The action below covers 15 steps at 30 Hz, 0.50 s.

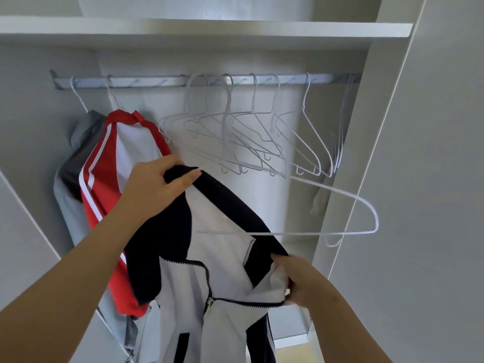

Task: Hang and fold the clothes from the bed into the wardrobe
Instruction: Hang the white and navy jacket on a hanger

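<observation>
Jacket in navy and white, zip partly undone, held up in front of the wardrobe, below the rail and not yet on it. Gripped at the top navy shoulder by the left hand, fingers curled over the fabric. Pinched at the open front edge beside the zip by the right hand. White wire hanger half in: one end tucked under the shoulder by the left thumb, the other jutting free to the right, bottom bar crossing the pale lining. Hook out of sight.

Judged partway. Two garments already hung at the left end of the rail: a red and white jacket, with a grey garment behind it. Still to do for this piece, by the look of it: seat the second shoulder, then hook onto the rail. Bed and remaining clothes out of view.

Empty wire hangers crowding the middle of the rail, overlapping and tangled, a few more pressed against the right wall. Likely snag for the jutting hanger end. Clearest gap just right of the red jacket. Shelf above the rail.
</observation>
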Tool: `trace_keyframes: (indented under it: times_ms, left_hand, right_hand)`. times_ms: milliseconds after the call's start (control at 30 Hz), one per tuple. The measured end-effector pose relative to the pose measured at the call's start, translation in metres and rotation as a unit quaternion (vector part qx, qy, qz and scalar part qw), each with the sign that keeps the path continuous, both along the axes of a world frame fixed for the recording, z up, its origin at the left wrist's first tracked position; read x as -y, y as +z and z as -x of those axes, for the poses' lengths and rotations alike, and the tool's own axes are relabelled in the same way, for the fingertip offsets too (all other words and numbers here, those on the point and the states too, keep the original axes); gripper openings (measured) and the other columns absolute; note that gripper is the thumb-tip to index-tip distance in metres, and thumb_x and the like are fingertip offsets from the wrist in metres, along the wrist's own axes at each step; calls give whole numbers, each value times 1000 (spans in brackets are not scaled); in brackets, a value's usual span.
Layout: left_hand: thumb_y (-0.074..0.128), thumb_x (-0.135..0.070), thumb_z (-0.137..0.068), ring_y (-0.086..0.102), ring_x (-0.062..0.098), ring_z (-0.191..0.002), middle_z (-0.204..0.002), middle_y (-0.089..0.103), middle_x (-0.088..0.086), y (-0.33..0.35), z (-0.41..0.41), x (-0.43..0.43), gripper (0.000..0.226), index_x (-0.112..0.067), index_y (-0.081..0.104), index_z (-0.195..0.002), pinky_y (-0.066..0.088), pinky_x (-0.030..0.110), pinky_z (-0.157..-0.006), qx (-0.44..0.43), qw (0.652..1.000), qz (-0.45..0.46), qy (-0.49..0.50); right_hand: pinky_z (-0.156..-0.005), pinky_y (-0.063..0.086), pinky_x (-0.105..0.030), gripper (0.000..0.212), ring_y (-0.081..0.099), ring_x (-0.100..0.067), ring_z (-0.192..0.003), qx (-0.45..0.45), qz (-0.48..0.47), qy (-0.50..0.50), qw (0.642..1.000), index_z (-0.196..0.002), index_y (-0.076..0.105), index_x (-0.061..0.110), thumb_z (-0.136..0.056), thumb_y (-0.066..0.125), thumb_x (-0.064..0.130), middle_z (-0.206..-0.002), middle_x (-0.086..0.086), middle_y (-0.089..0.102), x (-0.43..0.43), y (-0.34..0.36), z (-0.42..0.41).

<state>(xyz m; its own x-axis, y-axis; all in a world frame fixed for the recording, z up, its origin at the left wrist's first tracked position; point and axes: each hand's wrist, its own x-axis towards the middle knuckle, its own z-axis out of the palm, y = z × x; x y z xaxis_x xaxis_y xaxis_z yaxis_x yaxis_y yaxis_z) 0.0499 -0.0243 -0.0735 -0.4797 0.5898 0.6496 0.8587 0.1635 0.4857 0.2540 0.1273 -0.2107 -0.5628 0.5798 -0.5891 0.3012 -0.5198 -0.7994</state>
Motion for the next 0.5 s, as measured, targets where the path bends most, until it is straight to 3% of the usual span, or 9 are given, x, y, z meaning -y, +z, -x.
trace_keyframes:
  times_ms: [67, 133, 267, 400, 500]
  left_hand:
    - [67, -27, -82, 58, 17, -61, -66, 63, 5, -3, 10, 6, 18, -9, 65, -79, 42, 18, -59, -13, 999, 29, -8]
    - [68, -24, -81, 57, 13, -60, -66, 63, 2, -7, 17, 11, 14, -10, 66, -80, 41, 10, -61, -27, 999, 46, -11]
    - [68, -23, -82, 57, 7, -71, -65, 63, 0, -12, 27, 13, 11, -13, 66, -80, 42, 11, -61, -32, 998, 44, -8]
    - [67, -21, -83, 56, 9, -78, -66, 65, 5, -13, 35, 16, 10, -11, 68, -80, 41, 13, -63, -47, 997, 53, 1]
    - [67, -18, -83, 57, 8, -77, -66, 65, 5, -16, 38, 20, 6, -14, 67, -79, 41, 12, -62, -39, 998, 54, -11]
  right_hand:
    - [-60, 55, -44, 9, 63, -30, -84, -24, 36, -12, 999, -97, 60, 17, -90, 60, 23, -98, -12, 65, -2, -2, -3]
    - [-55, 54, -39, 11, 62, -29, -81, -35, 57, -40, 997, -95, 60, 18, -88, 64, 25, -93, -10, 66, -2, -3, -4]
    - [-58, 49, -32, 13, 61, -23, -70, -71, 114, -50, 990, -92, 63, 16, -84, 67, 25, -67, -5, 70, -5, -1, -7]
    - [-65, 45, -34, 19, 57, -25, -71, -169, 200, -70, 963, -84, 67, 8, -66, 70, 9, -73, -10, 66, -7, 5, -17]
    - [-65, 41, -34, 22, 53, -24, -71, -219, 253, -105, 936, -86, 65, 8, -66, 60, 2, -75, -10, 61, -9, 9, -20]
